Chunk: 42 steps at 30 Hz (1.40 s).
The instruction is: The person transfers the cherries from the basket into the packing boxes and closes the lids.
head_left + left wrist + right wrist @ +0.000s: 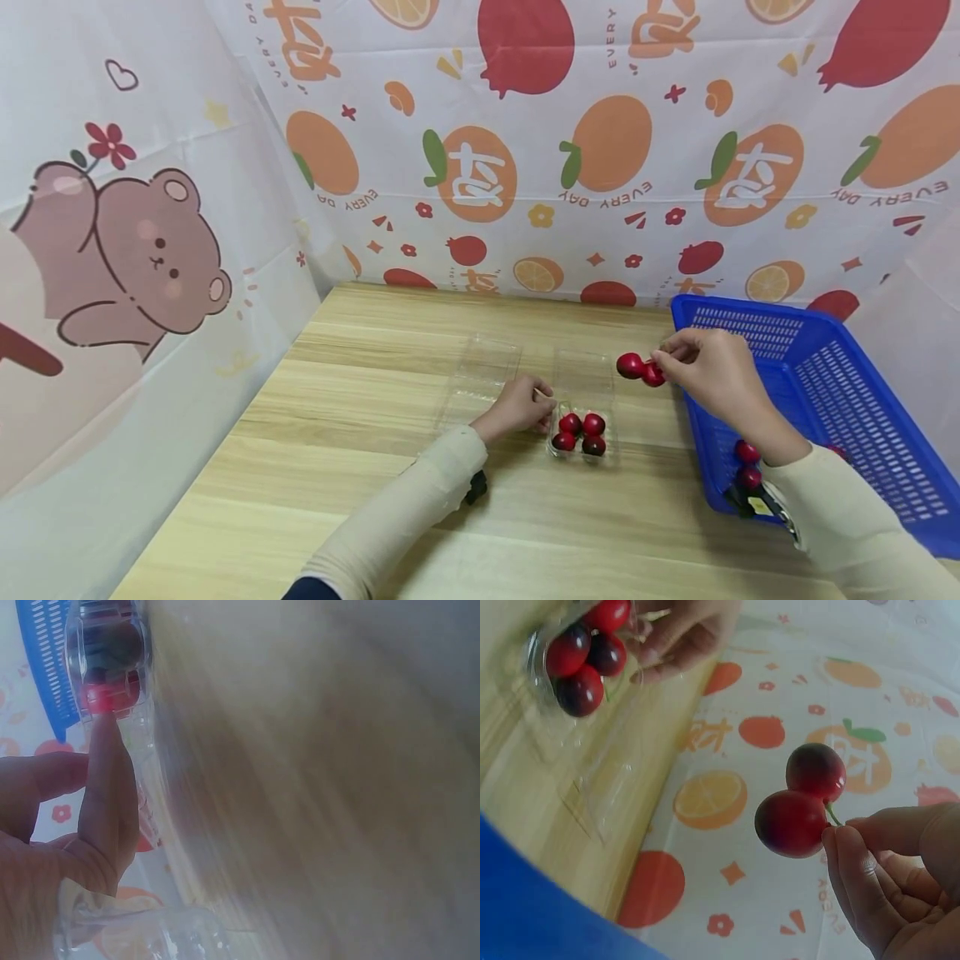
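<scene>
Two dark red cherries (pixel 791 823) hang by a green stem that my right hand (pixel 712 371) pinches between thumb and fingertips, near the basket's left rim. Left of them, on the table, stands a small clear plastic box (pixel 617 433) with its lid (pixel 583 371) folded back. Several cherries (pixel 593 424) lie inside it. My left hand (pixel 519 406) is at the box's left side, with its fingertips right at the edge. In the left wrist view its fingers (pixel 109 799) reach fairly straight towards the box.
A blue plastic basket (pixel 855 367) stands at the right with more cherries (pixel 748 477) in its near left corner. Another clear plastic box (pixel 480 371) lies open behind my left hand. A patterned cloth (pixel 540 167) hangs along the table's back edge.
</scene>
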Available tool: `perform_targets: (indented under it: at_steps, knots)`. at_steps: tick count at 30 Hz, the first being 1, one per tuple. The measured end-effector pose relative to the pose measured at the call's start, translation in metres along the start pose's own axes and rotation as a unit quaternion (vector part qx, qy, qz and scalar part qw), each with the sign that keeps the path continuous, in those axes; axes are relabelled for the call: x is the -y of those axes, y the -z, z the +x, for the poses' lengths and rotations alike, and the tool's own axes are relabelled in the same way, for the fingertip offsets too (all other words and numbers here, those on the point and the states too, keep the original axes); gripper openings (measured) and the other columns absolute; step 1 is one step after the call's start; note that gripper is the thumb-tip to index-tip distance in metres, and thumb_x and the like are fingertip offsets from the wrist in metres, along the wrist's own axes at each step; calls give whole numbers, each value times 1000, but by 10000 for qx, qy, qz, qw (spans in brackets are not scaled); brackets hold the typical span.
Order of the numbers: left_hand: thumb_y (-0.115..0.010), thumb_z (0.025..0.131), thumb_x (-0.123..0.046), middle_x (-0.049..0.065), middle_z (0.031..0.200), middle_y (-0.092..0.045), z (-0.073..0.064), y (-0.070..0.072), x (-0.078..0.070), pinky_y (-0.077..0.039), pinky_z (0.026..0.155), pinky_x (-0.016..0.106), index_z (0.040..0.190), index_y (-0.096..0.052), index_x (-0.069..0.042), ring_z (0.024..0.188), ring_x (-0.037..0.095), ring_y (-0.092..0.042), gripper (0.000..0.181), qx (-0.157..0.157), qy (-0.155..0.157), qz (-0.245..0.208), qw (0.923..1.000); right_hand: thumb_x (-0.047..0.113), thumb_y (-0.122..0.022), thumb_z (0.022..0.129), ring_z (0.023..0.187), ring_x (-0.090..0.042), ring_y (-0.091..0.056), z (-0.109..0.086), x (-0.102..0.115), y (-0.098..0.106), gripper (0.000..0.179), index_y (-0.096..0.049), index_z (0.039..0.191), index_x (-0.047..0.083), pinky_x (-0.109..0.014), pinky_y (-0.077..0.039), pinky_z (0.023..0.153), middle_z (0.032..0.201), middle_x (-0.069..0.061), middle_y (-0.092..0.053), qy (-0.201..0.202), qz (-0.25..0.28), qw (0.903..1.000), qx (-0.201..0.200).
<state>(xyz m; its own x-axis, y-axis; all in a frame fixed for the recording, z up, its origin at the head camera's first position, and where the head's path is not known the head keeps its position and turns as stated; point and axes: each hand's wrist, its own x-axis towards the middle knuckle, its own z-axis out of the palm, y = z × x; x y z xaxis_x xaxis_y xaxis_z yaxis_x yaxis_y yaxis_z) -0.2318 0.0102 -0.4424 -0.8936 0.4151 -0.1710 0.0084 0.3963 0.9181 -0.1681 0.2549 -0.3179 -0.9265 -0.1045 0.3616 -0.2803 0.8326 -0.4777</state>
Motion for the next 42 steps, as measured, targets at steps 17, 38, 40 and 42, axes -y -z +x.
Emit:
perform_targets:
  at_steps: [17,38,40,42]
  knots:
    - [-58,94,-3,14,71,-67,2,0,3,-61,55,30,113,-57,10,52,14,-61,23,-15,94,16,10000,11,-72,83,57,-17,-62,-14,16,-52,9,-72,79,4,-38,-51,53,66,-4,-68,83,-329,9982,-487]
    - [-58,94,-3,16,71,-67,2,-2,3,-62,56,33,111,-57,9,51,13,-60,21,-73,137,63,9999,1,-73,80,54,-23,-60,-31,9,-119,9,-65,76,-1,-35,-53,45,66,-12,-65,591,-813,9914,-839]
    - [-58,94,-3,15,71,-67,2,-2,3,-62,56,33,112,-57,9,52,13,-60,22,-64,146,60,9999,0,-73,80,58,-26,-63,-31,6,-123,9,-65,76,-1,-38,-55,49,68,-12,-66,724,-865,9896,-897]
    - [-58,94,-3,16,72,-68,3,-2,3,-62,57,33,113,-57,9,52,13,-61,23,-43,122,64,9999,0,-73,79,58,-27,-64,-31,4,-128,9,-65,76,0,-39,-56,49,68,-12,-66,845,-900,9879,-938]
